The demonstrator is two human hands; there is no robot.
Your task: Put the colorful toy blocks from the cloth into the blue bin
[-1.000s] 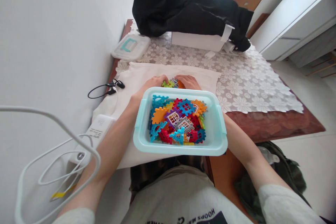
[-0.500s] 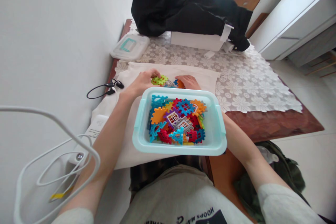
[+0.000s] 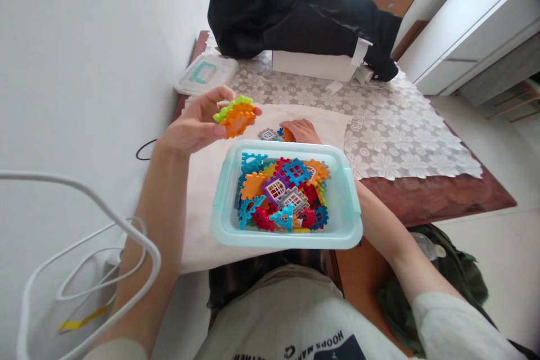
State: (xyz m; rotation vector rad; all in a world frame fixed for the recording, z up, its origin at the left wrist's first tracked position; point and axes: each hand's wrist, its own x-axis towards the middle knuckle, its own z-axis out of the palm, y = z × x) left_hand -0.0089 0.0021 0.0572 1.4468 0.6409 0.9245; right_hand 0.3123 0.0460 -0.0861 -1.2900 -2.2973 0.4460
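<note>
My left hand (image 3: 194, 125) is raised above the white cloth and shut on joined orange and lime-green plastic building pieces (image 3: 235, 117). My right hand (image 3: 302, 131) lies flat on the cloth, its fingertips against an orange piece (image 3: 288, 135). Beside that piece are a grey window piece (image 3: 268, 135) and bits of blue. Just in front, a pale aqua plastic tray (image 3: 287, 146) holds a heap of several colourful interlocking pieces (image 3: 280, 191). The tray's rim partly hides my right hand's wrist side.
The white cloth (image 3: 270, 118) lies over a lace tablecloth (image 3: 392, 140) on a wooden table. At the back are a transparent lid (image 3: 206, 74), a white box (image 3: 312, 66) and a black fabric bundle (image 3: 295, 11). A wall runs along the left, with a white cable (image 3: 84, 191) in front.
My left hand has lifted off the cloth, moving up and left with the orange and green pieces gripped. My right hand stays in place on the cloth.
</note>
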